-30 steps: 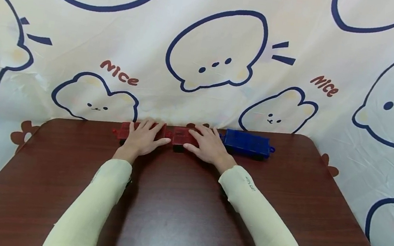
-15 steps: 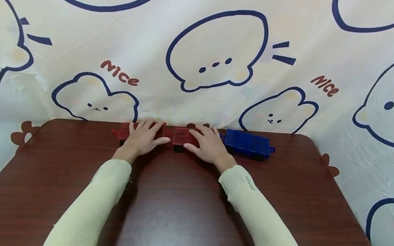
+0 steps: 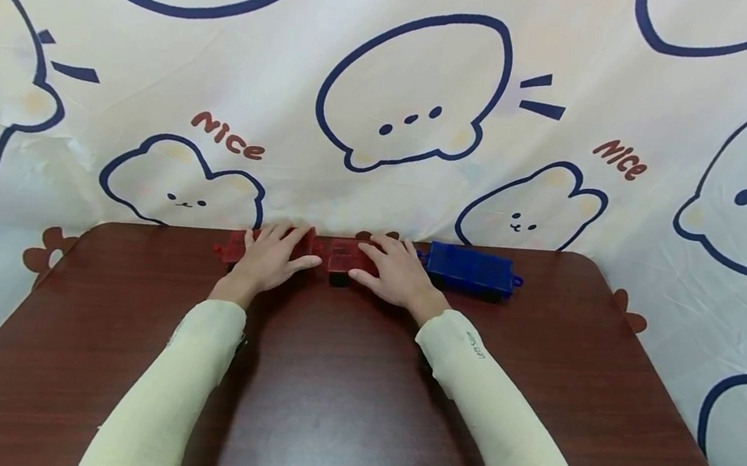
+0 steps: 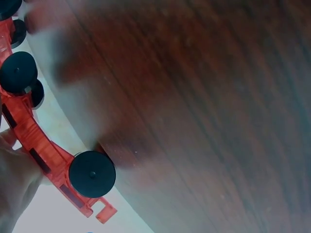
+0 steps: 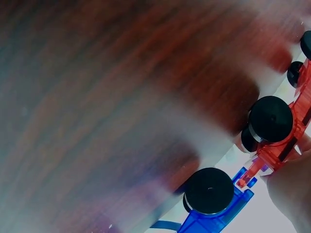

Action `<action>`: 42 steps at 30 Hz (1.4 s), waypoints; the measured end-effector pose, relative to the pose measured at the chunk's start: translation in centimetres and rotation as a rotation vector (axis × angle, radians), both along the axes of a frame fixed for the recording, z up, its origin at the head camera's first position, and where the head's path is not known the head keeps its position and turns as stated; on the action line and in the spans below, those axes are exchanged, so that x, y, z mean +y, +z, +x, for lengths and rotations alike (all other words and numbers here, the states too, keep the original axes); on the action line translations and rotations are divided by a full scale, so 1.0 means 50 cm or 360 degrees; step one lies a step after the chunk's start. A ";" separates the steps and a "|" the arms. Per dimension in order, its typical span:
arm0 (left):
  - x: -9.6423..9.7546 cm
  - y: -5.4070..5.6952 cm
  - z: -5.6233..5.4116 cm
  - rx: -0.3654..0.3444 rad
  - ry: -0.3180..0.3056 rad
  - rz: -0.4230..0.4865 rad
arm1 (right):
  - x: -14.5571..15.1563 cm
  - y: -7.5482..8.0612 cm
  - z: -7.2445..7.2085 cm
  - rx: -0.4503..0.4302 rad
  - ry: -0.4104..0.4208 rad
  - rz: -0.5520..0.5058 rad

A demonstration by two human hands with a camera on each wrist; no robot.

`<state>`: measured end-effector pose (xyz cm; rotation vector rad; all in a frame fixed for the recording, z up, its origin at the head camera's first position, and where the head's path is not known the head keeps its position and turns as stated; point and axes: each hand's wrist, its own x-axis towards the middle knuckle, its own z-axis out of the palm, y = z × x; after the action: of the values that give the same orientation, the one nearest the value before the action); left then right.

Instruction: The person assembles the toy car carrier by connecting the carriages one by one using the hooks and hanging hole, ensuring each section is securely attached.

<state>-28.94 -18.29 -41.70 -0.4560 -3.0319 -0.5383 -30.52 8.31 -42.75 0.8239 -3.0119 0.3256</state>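
Note:
Three toy train wagons stand in a row along the far table edge. My left hand (image 3: 269,257) holds the left red wagon (image 3: 235,246) from above, fingers spread over it and thumb pointing right. My right hand (image 3: 402,274) grips the middle red wagon (image 3: 345,256), its thumb on the near side. Right of that hand, the blue wagon (image 3: 471,269) stands untouched. Black wheels (image 4: 92,174) and an end hook (image 4: 106,212) show in the left wrist view. In the right wrist view, the red coupling (image 5: 247,176) meets the blue wagon's end. Fingertips behind the wagons are hidden.
The dark brown wooden table (image 3: 337,401) stretches from the wagons toward me. Behind it and at both sides hangs a pale cloth (image 3: 377,202) printed with cartoon shapes, close to the far edge.
My left hand has shifted very slightly, and the right end of the left red wagon sits a little higher. The right hand and blue wagon stay nearly still.

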 end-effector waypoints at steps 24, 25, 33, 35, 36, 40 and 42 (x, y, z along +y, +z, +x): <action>-0.003 0.000 0.005 0.0008 -0.0025 0.0008 | -0.002 -0.001 -0.010 -0.0038 -0.0029 0.0000; -0.003 -0.001 0.005 0.0009 -0.0026 0.0008 | -0.002 0.000 -0.009 -0.0040 -0.0029 0.0002; -0.006 -0.003 0.004 0.0007 -0.0036 0.0004 | -0.001 0.003 -0.011 -0.0045 -0.0027 0.0010; -0.007 -0.003 0.004 0.0006 -0.0041 0.0005 | 0.000 0.003 -0.012 -0.0046 -0.0025 0.0008; -0.008 -0.004 0.004 0.0004 -0.0044 0.0004 | 0.000 0.002 -0.013 -0.0049 -0.0024 0.0008; -0.009 -0.003 0.006 0.0011 -0.0058 0.0005 | 0.001 0.000 -0.013 -0.0052 -0.0031 0.0001; -0.010 -0.005 0.006 0.0025 -0.0064 0.0000 | 0.003 -0.002 -0.013 -0.0045 -0.0043 -0.0005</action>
<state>-28.65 -18.78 -41.93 -0.5193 -3.0138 -0.5345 -31.15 8.44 -42.84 0.7842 -3.0448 0.3442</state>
